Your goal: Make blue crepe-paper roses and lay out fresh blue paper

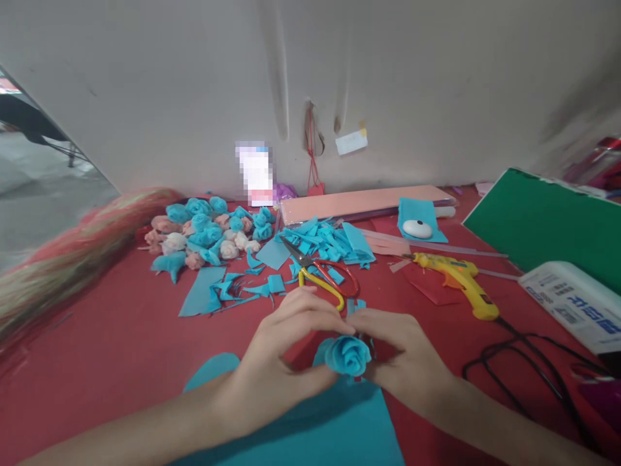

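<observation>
Blue sheet (310,433) – one, flat on the red desk (130,369), nearest the person, under both forearms
Blue paper rose (350,356) – one, raised above the sheet between the two hands, its spiral of petals facing up
Left hand (286,349): thumb against the rose's left side, index finger arched over to its far edge, the flower pinched between them
Right hand (410,349): fingers bent in at the rose's right side; cannot tell what their tips pinch
Scissors (323,275), one red and one yellow handle, blades parted, just beyond the left fingers
Yellow glue gun (458,275), lying right of the scissors, black cable (519,336) trailing nearer
White box (575,304), printed, far right, before a tilted green board (557,220)
Blue paper scraps (323,241), heaped behind the scissors
Finished flowers (201,232), blue, pink and white, clustered left of the scraps
White oval case (417,228), resting on a blue paper piece (423,208)
Flat pink pack (363,202), along the grey wall (194,84)
</observation>
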`<state>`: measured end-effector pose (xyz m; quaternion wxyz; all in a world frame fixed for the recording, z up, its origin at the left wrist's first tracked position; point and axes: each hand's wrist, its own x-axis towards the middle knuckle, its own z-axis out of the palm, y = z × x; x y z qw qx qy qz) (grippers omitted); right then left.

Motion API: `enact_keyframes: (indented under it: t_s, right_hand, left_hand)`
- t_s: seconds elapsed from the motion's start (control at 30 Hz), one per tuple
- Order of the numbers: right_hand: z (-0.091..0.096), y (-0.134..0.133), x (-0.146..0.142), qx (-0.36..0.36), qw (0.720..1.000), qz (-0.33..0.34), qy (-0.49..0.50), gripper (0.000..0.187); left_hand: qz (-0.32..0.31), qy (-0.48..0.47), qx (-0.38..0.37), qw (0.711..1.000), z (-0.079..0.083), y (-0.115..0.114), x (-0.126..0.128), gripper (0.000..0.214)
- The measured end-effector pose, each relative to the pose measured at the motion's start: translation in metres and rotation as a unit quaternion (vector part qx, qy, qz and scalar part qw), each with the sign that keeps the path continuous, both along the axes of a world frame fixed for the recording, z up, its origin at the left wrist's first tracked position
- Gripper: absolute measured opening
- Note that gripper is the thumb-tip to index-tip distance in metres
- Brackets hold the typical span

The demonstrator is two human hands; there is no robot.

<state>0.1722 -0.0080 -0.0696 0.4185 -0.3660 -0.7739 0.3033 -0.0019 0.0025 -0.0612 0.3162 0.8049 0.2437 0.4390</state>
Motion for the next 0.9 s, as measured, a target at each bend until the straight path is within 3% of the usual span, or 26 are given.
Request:
enact_keyframes:
  t_s: [0.17,0.3,0.43,0.73,0.9]
  right_hand:
    - [-0.0026,0.0,-0.0028,-0.063,0.998,-0.008,-0.014,0.007]
    - [-0.0044,0.0018,-0.0024,-0.068,0.997,-0.024,-0.029,0.01]
    - [-0.0036,0.0024,0.0009,-0.061,0.996,-0.021,-0.054,0.002]
    - [-0.0041,-0.001,0.0011,-0.075,0.992,-0.021,-0.104,0.016]
    - [-0.0002,0.0,0.0,-0.098,0.989,-0.007,-0.111,0.008]
  left_hand:
    - [0.014,0.031,-0.012,0.999,-0.0031,0.0005,0.0001,0.039]
    - [0.013,0.053,-0.038,0.998,-0.005,0.0012,-0.0001,0.045]
    - [0.019,0.072,-0.039,0.996,-0.0041,0.0014,0.0006,0.041]
    - [0.001,0.107,-0.041,0.993,-0.0065,0.0019,0.0011,0.039]
    - [0.003,0.107,-0.022,0.994,-0.0046,0.0024,0.002,0.032]
